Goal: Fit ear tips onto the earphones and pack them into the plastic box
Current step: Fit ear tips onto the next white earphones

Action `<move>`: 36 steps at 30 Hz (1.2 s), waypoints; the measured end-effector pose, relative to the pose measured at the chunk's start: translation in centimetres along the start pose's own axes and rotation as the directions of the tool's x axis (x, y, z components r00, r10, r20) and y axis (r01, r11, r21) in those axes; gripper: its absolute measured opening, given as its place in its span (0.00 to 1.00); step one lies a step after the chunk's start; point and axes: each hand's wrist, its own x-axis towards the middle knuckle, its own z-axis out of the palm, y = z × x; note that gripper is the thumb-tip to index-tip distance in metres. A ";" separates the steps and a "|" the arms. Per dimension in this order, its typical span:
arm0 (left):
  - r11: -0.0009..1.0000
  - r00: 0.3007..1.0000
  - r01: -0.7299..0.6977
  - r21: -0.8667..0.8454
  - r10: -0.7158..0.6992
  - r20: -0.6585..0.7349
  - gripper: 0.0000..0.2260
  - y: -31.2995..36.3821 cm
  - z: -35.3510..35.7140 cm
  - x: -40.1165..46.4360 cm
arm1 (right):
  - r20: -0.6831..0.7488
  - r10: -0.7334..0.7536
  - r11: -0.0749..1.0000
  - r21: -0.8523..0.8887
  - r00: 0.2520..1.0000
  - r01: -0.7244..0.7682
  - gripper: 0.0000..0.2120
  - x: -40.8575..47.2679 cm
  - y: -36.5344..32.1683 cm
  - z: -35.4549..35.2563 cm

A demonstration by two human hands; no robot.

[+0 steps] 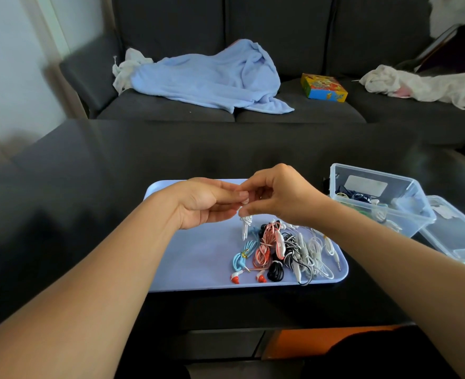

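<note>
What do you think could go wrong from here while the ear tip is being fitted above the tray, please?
The ear tip is tiny and pinched between both hands, left hand and right hand; it could slip and fall among the bundled earphones on the tray. The white earphone cable dangling below the fingers could snag those bundles. The plastic box sits by the right forearm and might get nudged.
</note>
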 end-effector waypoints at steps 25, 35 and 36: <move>0.954 0.956 -0.238 0.182 0.263 -0.131 0.12 -0.4 0.5 0.8 | 0.056 0.278 0.670 0.704 0.959 -0.236 0.12 -0.1 1.4 -0.3; 0.971 0.962 -0.232 0.060 0.238 -0.136 0.12 -0.3 1.9 0.9 | -0.172 0.274 0.819 0.557 0.946 -0.136 0.09 -0.3 0.8 0.0; 0.972 0.962 -0.225 0.065 0.232 -0.144 0.12 -0.3 2.0 0.9 | -0.196 0.260 0.841 0.526 0.946 -0.123 0.09 -0.4 0.8 -0.1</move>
